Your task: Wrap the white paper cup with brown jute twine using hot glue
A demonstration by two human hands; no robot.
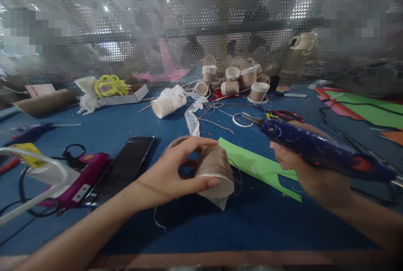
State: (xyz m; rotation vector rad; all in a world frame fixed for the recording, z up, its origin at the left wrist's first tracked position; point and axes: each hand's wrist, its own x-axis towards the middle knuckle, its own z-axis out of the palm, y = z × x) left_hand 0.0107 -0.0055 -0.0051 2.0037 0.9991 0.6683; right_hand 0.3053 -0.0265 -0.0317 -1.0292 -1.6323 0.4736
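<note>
My left hand (176, 170) is closed around a paper cup (215, 164) wrapped in brown twine, thumb near its white rounded end and fingers over the top. The cup lies tilted on its side above the blue table, with a bit of white lace (218, 202) showing below it. In my right hand (310, 174) is a dark blue glue gun (315, 149), its nozzle pointing left, a small red light glowing on its body. A light green paper strip (261, 168) lies between the two hands. Loose twine trails beside the cup.
Twine-wrapped cups (248, 78) stand at the back, near stacked paper cups (168, 105) and a lace strip (192, 120). A phone (126, 166) and a magenta power strip (78, 183) with cables lie left. Scissors (285, 115), coloured sheets (368, 105) and a bottle (296, 61) are right.
</note>
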